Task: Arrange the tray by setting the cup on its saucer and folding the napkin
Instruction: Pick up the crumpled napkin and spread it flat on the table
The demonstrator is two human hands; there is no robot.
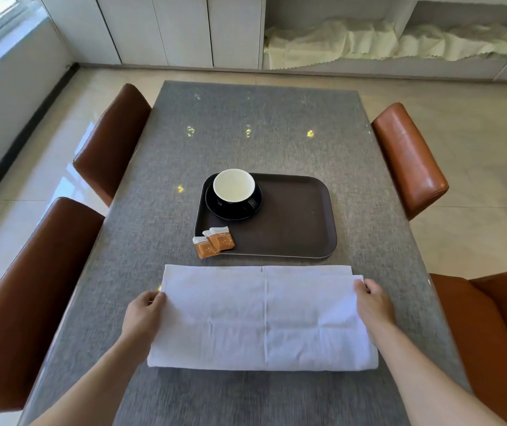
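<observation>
The left hand [144, 312] and right hand [370, 299] each pinch an end of the folded napkin [261, 318], lying near the table's [261, 133] front edge, just before the tray [295, 216]; cup [233, 186] sits on saucer [215, 207].

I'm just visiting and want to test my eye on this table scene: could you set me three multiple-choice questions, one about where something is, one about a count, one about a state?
1. Where does the cup stand?
A. On its saucer, in the tray's far left corner
B. On the bare table beside the tray
C. On the napkin

2. How many orange sachets lie at the near left corner of the tray?
A. One
B. Two
C. Four

3. What state is the napkin in?
A. Crumpled into a ball
B. Rolled into a tube
C. Folded over flat, with the left hand and right hand holding its ends

Answers:
1 A, the black saucer shows under the cup, inside the tray.
2 B, two overlapping packets are visible.
3 C, a doubled layer shows at its far right corner, with the fingers on both ends.
</observation>
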